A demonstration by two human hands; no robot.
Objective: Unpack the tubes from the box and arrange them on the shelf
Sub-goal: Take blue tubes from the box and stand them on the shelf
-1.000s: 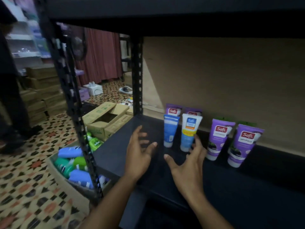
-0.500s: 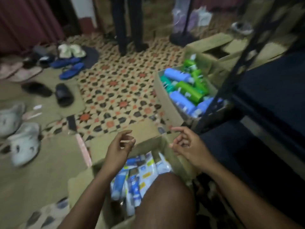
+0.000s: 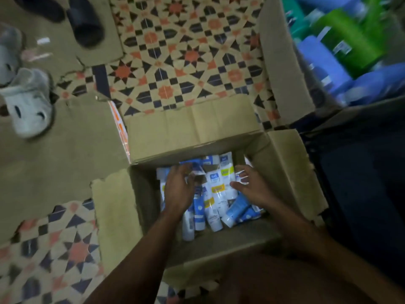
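**In the open box, 2 hands over the tubes**

On the patterned tile floor (image 3: 186, 55) a cardboard box (image 3: 190, 128) stands with its 4 flaps folded outward, directly below the camera. Inside it lies a loose pile of tubes (image 3: 215, 194), white and blue with yellow label bands, most pointing cap-down toward the near wall; 1 blue tube (image 3: 237, 208) lies tilted across the right side of the pile.

The left hand (image 3: 178, 189) is inside the box, palm down over the left part of the pile, fingers spread and only lightly bent, gripping nothing. The right hand (image 3: 252, 187) is over the right part, thumb out toward the middle and fingers splayed, also holding nothing. The fingertips are blurred, so they may be touching the top tubes or just above them.

At the upper right a second carton (image 3: 282, 73) holds green and blue bottles (image 3: 346, 40). Flattened cardboard (image 3: 54, 150) covers the floor to the left, with a pair of grey slippers (image 3: 28, 106) on it and 2 dark shoes (image 3: 85, 25) farther off. A dark surface fills the right edge, too dim to identify.
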